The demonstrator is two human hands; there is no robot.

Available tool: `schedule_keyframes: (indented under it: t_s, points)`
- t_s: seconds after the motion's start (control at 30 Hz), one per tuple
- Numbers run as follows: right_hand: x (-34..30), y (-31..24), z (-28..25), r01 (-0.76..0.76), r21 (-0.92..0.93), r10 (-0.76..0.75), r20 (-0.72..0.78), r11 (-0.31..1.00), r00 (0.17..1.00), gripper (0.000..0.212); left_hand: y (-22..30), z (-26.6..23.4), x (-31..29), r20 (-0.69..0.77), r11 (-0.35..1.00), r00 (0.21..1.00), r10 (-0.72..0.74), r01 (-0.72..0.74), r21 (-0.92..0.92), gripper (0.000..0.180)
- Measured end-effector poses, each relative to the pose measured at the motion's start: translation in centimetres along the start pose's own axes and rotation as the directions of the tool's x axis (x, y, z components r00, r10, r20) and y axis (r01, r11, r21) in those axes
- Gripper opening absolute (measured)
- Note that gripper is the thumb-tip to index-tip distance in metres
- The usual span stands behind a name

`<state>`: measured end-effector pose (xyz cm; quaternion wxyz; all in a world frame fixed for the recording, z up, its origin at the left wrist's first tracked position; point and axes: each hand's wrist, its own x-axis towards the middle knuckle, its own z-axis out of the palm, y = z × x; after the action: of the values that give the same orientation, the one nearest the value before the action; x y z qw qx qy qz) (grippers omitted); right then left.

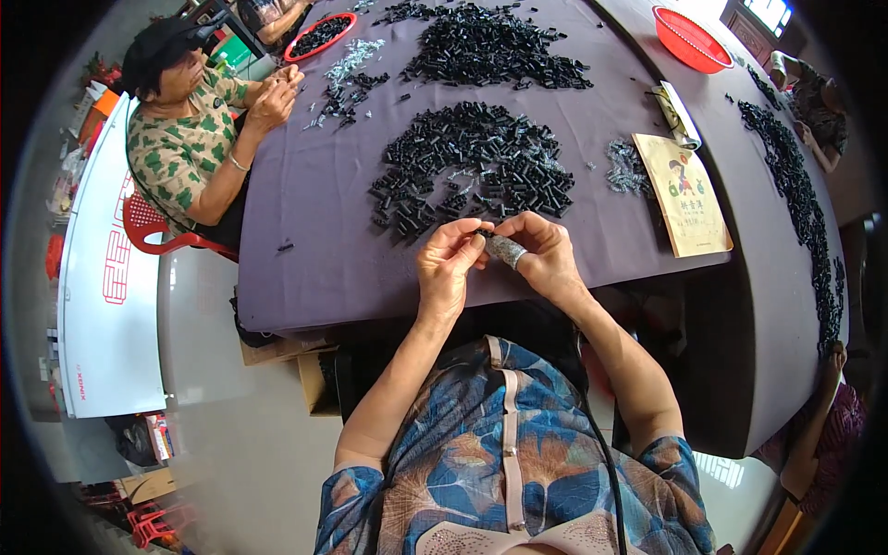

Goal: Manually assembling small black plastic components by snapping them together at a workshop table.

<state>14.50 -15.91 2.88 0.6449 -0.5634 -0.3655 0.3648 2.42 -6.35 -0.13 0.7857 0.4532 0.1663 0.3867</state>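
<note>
Left hand [444,264] pinching small black piece [483,233], frame centre, just below black pile [541,176]; right hand [548,259] curled in beside it, grey-wrapped digit [506,251] near piece, grip unclear; best: steady left pinch, any push straight, not skewed; piece kept over table [314,231].

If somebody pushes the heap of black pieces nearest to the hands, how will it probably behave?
The heap of black pieces would probably scatter rather than move as one block, because its many short pieces appear loose. Single pieces are likely light, looking small beside the left hand.
</note>
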Motion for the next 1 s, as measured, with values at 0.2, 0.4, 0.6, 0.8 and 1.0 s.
schedule_keyframes:
  t_s: [0.2, 0.4, 0.6, 0.8, 1.0]
  points:
    - [-0.03, 0.19, 0.05, 0.022, 0.001, -0.022, -0.013, 1.000, 1.000, 0.008, 0.14, 0.11, -0.03, -0.009, 0.999, 1.000, -0.026, 0.025, -0.028, 0.021]
    - [0.00, 0.00, 0.14, 0.019, 0.022, -0.019, -0.002, 1.000, 1.000, 0.007, 0.25, 0.17, -0.01, -0.051, 0.997, 0.998, -0.046, 0.042, -0.066, 0.020]
    - [-0.10, 0.20, 0.12, 0.014, -0.074, -0.016, -0.021, 0.997, 1.000, 0.008, -0.37, -0.03, -0.29, -0.088, 1.000, 0.996, -0.010, 0.008, -0.021, 0.018]
    - [-0.15, 0.16, 0.45, 0.041, -0.126, -0.046, -0.042, 0.991, 0.998, 0.007, -0.24, 0.39, -0.33, -0.110, 1.000, 0.994, -0.014, 0.012, -0.018, 0.018]
    - [-0.02, 0.74, 0.74, 0.094, -0.051, -0.096, -0.038, 0.994, 0.995, 0.009, 0.26, 0.34, -0.02, -0.030, 0.994, 0.995, -0.092, 0.089, -0.070, 0.021]
